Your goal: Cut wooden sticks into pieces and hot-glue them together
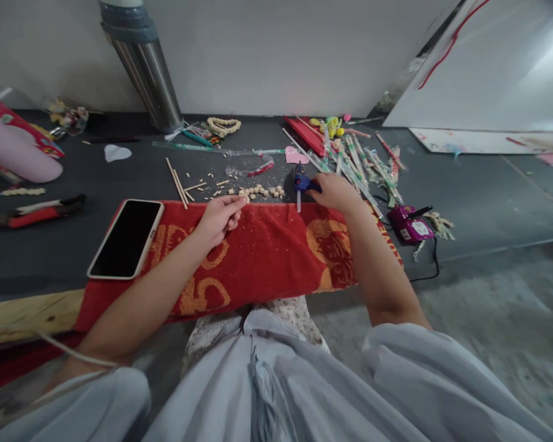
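My right hand (335, 191) is wrapped round a blue glue gun (301, 182) at the far edge of the red towel. A clear glue stick (298, 202) sticks out of the gun toward me. With thumb and forefinger pressed together, my left hand (220, 217) is closed over the towel (267, 258), its fingertips beside a row of small pale wooden bits (262, 193). Whatever lies between those fingertips is too small to make out. Thin wooden sticks (177, 183) and cut pieces lie just beyond my left hand.
A phone (128, 239) lies on the towel's left end. Pliers (41, 212) rest farther left. A steel flask (150, 80) stands at the back. Wrapped sticks (364, 161) are heaped behind my right hand, and a purple device (410, 224) with a black cord sits to the right.
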`<state>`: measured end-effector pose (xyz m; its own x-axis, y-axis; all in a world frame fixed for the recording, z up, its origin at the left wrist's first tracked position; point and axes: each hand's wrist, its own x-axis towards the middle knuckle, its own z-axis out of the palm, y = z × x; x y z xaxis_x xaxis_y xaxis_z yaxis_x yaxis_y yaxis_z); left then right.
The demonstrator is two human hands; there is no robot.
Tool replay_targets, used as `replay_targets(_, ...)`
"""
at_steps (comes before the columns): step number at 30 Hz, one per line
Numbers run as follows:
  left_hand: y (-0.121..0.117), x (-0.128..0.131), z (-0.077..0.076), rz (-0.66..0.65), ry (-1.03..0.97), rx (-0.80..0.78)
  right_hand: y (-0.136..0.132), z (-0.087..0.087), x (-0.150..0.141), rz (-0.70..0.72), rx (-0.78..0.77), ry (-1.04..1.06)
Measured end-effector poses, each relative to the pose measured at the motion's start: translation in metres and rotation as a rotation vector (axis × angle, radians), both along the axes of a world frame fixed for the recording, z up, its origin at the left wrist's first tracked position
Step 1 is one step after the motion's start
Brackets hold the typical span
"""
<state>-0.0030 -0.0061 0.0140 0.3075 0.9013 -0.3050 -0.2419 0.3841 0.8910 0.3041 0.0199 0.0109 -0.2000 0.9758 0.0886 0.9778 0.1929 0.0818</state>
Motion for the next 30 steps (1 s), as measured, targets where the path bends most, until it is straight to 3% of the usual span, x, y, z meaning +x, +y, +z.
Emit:
replay_targets(4,0.001,0.0,-0.001,0.008,-0.018,-0.011,0.0,0.009,0.005,-0.037,0.123,0.27)
replay_targets(7,0.002,-0.001,-0.002,0.01,-0.037,-0.009,0.002,0.011,-0.001,-0.043,0.131,0.625)
replay_targets(11,0.003,-0.003,-0.001,0.032,-0.053,-0.02,0.006,0.002,-0.022,-0.058,-0.053,1.268)
replay_targets(13,0.003,-0.003,0.001,0.037,-0.062,-0.03,0.006,-0.005,-0.034,-0.063,-0.18,1.438)
replay_targets(18,0.005,-0.004,0.002,0.07,-0.106,-0.047,-0.004,-0.017,-0.061,-0.026,-0.34,1.564)
replay_targets(24,0.007,-0.005,0.003,0.114,-0.161,-0.08,-0.02,-0.007,-0.075,0.088,-0.482,1.559)
replay_targets(30,0.007,-0.006,0.006,0.116,-0.192,-0.146,-0.03,-0.001,-0.078,0.079,-0.559,1.466)
